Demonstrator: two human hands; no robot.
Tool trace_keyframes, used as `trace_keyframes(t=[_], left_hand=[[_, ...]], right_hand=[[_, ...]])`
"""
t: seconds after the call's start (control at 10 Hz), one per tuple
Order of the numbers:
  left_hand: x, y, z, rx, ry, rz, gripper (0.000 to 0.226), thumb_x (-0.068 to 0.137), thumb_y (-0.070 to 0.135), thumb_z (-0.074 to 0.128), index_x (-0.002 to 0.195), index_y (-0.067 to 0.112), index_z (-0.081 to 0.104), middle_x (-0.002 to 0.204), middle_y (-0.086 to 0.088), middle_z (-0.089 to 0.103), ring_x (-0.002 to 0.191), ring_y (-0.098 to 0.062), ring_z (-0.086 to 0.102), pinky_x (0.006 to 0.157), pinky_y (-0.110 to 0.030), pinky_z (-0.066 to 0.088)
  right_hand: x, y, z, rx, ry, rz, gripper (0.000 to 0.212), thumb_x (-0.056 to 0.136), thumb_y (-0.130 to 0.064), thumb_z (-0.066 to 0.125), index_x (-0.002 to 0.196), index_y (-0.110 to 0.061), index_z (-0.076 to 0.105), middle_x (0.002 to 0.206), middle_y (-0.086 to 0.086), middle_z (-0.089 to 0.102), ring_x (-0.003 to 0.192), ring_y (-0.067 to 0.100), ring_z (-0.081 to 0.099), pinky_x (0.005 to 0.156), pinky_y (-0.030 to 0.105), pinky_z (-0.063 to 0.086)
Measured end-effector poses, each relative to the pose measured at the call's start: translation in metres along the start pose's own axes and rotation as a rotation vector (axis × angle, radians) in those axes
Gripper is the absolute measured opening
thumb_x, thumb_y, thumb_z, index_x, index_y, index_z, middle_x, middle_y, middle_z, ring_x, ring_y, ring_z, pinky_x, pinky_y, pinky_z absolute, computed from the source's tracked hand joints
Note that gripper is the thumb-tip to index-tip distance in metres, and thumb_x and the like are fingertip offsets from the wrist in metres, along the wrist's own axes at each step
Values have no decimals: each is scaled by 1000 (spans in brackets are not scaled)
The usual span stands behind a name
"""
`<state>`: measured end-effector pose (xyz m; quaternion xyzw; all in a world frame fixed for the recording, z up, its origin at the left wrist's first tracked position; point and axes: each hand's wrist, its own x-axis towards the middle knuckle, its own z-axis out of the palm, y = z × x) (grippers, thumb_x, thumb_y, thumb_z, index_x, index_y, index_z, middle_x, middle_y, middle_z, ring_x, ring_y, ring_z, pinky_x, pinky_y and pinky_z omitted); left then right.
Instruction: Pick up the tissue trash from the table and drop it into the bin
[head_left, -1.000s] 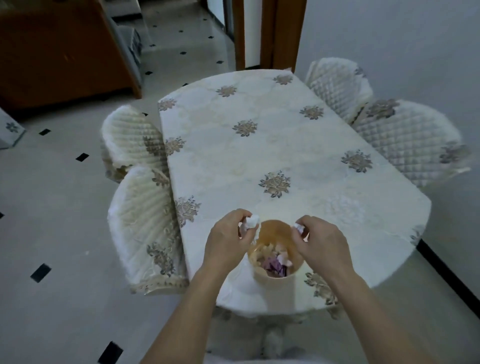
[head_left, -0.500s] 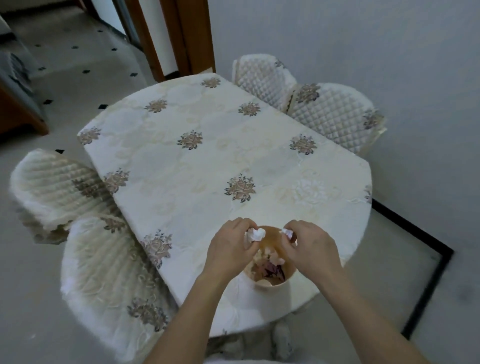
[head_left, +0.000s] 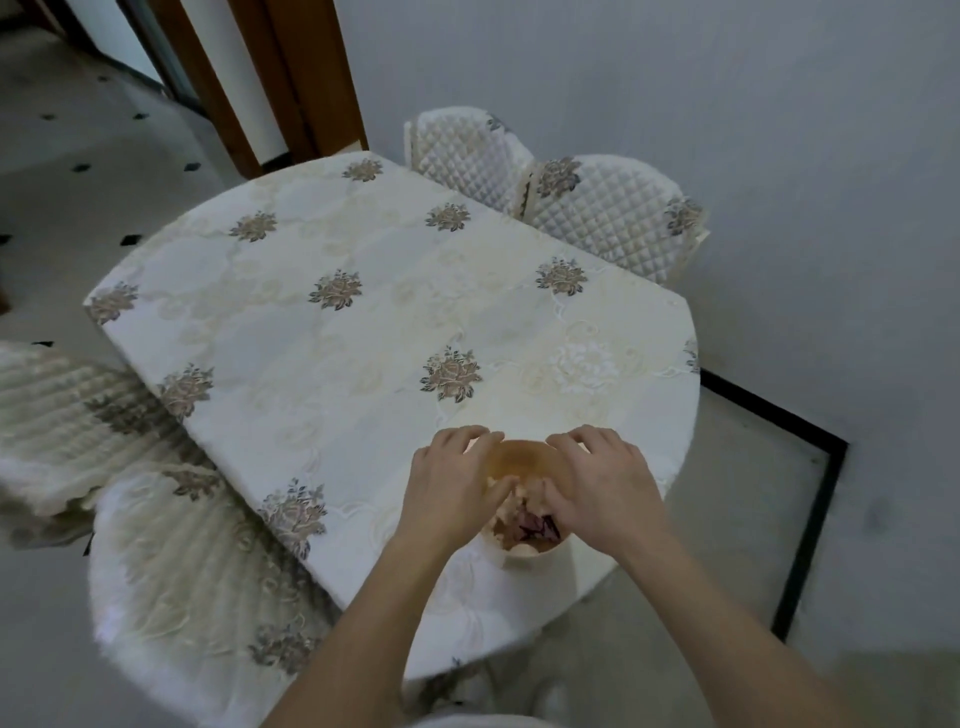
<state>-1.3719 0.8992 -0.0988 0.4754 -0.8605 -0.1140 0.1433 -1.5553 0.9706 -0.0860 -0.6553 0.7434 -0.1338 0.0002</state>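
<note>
Dim, flat light. Grey wall (head_left: 675, 78) from 12 to 3 o'clock. Wooden door frame (head_left: 301, 78) at 11. Pale floor (head_left: 52, 218) with black diamond insets, 9 to 11. Two quilted chairs (head_left: 597, 213) at 1, ribbed-cover chairs (head_left: 52, 415) at 8. Centre: table (head_left: 363, 249) under floral cloth.

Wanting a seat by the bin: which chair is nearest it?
The ribbed-cover chair at the near-left corner of the table; the other ribbed chair and both quilted chairs stand farther from the bin.

Open tabletop (head_left: 363, 270) beyond bin (head_left: 523, 460); chairs (head_left: 608, 218) along both sides
</note>
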Motion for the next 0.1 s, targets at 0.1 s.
trace_keyframes(t=[0.1], left_hand=[[4, 0, 5, 31, 35, 32, 50, 81, 52, 62, 125, 28, 60, 128, 5, 61, 120, -20, 53, 90, -42, 46]], right_hand=[[2, 3, 1, 9, 2, 1, 44, 77, -46, 46, 108, -21, 67, 105, 0, 66, 102, 23, 60, 80, 40, 50]])
